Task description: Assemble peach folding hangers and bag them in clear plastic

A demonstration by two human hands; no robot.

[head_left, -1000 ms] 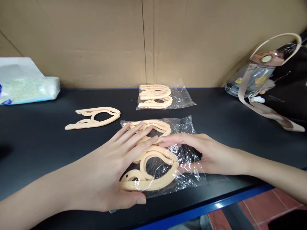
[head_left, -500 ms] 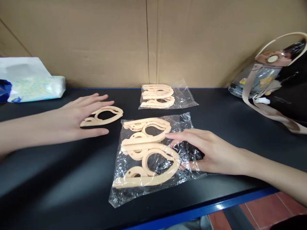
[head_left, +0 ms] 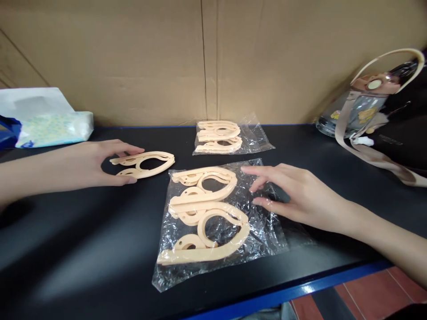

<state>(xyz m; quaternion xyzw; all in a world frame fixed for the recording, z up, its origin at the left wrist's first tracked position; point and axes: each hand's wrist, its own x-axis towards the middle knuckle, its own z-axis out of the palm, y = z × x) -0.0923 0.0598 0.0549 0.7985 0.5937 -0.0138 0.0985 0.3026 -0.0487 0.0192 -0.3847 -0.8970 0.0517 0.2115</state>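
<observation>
A loose beige folding clothes hanger (head_left: 156,171), folded up, lies on the dark table at the left. My left hand (head_left: 90,162) spans its left end, thumb against the near side and fingers on the far side. In the middle, a clear plastic bag (head_left: 263,222) lies flat, with folded hangers (head_left: 207,253) of the same kind inside. Over the bag's right part hovers my right hand (head_left: 293,193), its thumb and fingers apart with nothing between them.
Behind the bag lies a second clear bag (head_left: 256,138) of folded hangers. A tissue pack (head_left: 56,129) sits at the far left. On the right are a strapped water bottle (head_left: 367,104) and a black object (head_left: 403,138). Cardboard (head_left: 150,62) stands along the back edge.
My left hand has closed in around the loose hanger, which has shifted slightly right. My right hand has lifted off the hangers in the front bag and moved a little away.
</observation>
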